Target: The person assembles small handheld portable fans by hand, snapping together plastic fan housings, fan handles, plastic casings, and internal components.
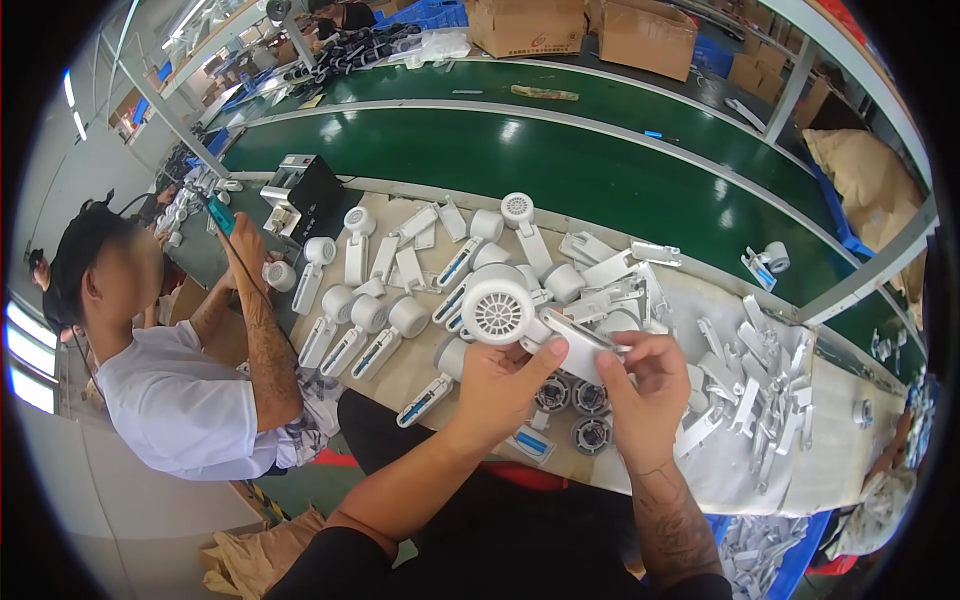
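Left hand (497,392) grasps the white fan (497,312), right hand (648,388) pinches its handle (574,352)! Looks like fitting work; next seems to want careful alignment.

Large cardboard boxes (648,45) stood beyond the glossy green conveyor (420,150). At the left, a co-worker (272,375) in a white shirt (180,410) and black cap (85,235) was near a black boxy machine (318,200); a tan sack (865,175) sat at the upper right.
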A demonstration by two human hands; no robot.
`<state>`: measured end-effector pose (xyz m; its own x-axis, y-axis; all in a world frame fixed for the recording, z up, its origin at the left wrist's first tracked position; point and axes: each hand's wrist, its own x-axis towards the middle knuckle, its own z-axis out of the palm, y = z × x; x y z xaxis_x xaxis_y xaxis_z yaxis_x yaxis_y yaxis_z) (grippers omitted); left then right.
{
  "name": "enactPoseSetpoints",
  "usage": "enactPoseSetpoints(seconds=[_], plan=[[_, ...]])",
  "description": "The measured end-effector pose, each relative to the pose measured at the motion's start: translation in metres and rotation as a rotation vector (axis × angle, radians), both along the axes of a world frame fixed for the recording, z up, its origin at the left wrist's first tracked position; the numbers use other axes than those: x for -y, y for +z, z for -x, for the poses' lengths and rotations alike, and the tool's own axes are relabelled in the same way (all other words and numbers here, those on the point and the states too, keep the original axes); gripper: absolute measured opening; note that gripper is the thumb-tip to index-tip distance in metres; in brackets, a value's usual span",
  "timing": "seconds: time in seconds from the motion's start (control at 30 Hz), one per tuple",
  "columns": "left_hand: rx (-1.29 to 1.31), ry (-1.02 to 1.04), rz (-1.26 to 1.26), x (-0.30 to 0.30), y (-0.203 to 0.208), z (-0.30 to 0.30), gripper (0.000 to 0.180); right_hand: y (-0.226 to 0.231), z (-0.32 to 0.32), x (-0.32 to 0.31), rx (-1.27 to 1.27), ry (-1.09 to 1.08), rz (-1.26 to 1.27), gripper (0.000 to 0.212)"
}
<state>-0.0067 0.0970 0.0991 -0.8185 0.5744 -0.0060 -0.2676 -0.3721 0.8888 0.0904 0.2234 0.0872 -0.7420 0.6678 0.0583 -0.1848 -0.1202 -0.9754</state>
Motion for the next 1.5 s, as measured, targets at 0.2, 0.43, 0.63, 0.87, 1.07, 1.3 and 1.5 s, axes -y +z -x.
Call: enactPoseSetpoints(seconds=[0.2,0.43,0.63,0.87,1.07,1.3,1.5], plan=[[0.048,-0.079,0.036,0.019,-0.007,0.006,0.027,-0.005,-0.006,-0.003,0.037,0.181,-0.275,0.026],[-0.027,-0.105,0.088,0.044,-0.027,0.018,0.023,-0.024,-0.001,0.021,0.298,0.31,-0.174,0.03],[-0.725,0.371,0.923,0.093,-0.015,0.151,0.043,0.0,-0.06,-0.022,0.317,0.301,-0.622,0.023],[-0.971,0.395,1.215,0.091,-0.028,0.287,0.04,-0.022,-0.123,-0.074,0.488,0.006,-0.73,0.023],[-1.03,0.302,1.539,0.056,-0.074,0.344,0.02,-0.001,-0.133,-0.058,0.661,-0.061,-0.975,0.018],[-1.164,0.193,1.623,0.052,-0.085,0.365,0.04,-0.01,-0.117,-0.063,0.627,-0.176,-0.858,0.006],[-1.095,0.393,1.014,0.074,-0.046,0.274,0.034,-0.001,-0.077,-0.069,0.54,-0.017,-1.058,0.037]])
